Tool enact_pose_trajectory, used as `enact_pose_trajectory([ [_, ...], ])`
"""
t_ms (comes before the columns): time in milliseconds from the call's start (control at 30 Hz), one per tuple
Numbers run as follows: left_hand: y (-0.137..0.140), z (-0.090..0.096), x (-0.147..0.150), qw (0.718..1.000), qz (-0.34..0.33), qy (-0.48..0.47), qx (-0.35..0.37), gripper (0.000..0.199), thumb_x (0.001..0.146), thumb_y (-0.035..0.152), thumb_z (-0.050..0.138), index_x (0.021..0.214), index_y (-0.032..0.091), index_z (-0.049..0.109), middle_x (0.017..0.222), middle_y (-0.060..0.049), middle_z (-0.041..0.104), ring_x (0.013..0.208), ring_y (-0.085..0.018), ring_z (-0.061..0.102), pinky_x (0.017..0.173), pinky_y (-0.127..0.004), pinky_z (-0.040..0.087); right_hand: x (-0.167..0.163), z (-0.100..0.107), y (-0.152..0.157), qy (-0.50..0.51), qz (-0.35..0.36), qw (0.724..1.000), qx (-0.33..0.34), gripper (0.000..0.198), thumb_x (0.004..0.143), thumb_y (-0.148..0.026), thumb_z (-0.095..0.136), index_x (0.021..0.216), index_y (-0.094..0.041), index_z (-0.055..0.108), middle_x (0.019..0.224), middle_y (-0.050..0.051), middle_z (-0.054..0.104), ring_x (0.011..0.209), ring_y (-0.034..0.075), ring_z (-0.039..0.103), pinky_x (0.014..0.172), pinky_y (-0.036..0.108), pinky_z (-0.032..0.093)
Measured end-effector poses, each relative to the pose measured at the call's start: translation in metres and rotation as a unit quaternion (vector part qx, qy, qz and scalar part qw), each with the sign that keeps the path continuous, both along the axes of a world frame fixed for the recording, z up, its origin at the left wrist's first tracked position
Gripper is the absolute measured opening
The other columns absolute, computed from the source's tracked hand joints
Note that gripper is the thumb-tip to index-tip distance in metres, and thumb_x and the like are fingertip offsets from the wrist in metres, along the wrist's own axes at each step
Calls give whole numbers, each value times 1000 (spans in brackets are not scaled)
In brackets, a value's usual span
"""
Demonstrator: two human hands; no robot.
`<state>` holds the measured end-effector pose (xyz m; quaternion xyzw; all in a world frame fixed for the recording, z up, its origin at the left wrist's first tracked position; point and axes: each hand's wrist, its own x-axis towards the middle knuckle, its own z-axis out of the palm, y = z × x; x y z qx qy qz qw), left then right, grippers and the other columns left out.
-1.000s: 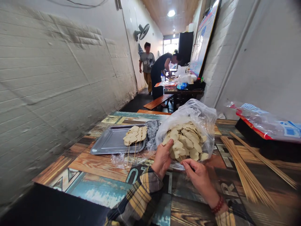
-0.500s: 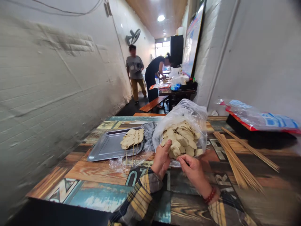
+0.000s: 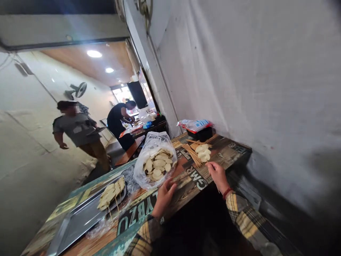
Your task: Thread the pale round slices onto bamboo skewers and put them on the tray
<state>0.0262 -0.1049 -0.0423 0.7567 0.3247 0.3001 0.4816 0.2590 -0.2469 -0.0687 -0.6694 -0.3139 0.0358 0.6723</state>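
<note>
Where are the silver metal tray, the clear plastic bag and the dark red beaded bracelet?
Silver rectangular metal tray [image 3: 82,221], head view: its bare bottom.
Clear plastic bag [image 3: 156,140], head view: its upper wall.
Dark red beaded bracelet [image 3: 227,193], head view: its visible beads.

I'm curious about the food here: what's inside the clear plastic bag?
Pale, flat, rounded slices are heaped inside the clear plastic bag, showing at its open mouth. The top ones cover whatever lies deeper, so the bottom can't be seen.
</note>
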Motion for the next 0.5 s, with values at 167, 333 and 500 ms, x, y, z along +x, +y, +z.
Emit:
enact_pose_trajectory([
  [167, -10, 8, 9, 975, -57, 124, 174, 48, 75, 39, 62, 117, 17, 58, 105, -13, 68, 98, -26, 64, 89, -43, 50, 21, 8, -8, 5, -29, 999, 19, 55, 81, -60, 42, 79, -12, 67, 48, -4, 50, 45, 13, 44, 47, 24, 37],
  [333, 25, 32, 68, 864, -82, 261, 423, 59, 80, 27, 52, 137, 18, 41, 143, -15, 44, 133, -28, 39, 108, -48, 31, 58, 10, 4, -17, -33, 999, 0, 52, 82, -59, 43, 80, -13, 68, 56, 2, 59, 51, 16, 51, 51, 26, 40],
  [500, 105, 42, 119, 771, -97, 404, 483, 70, 75, 37, 59, 140, 17, 41, 152, -16, 28, 140, -40, 18, 110, -61, 11, 102, 2, 23, -24, -21, 998, -56, 46, 81, -56, 47, 80, -16, 70, 65, 6, 68, 59, 20, 59, 59, 30, 45],
])
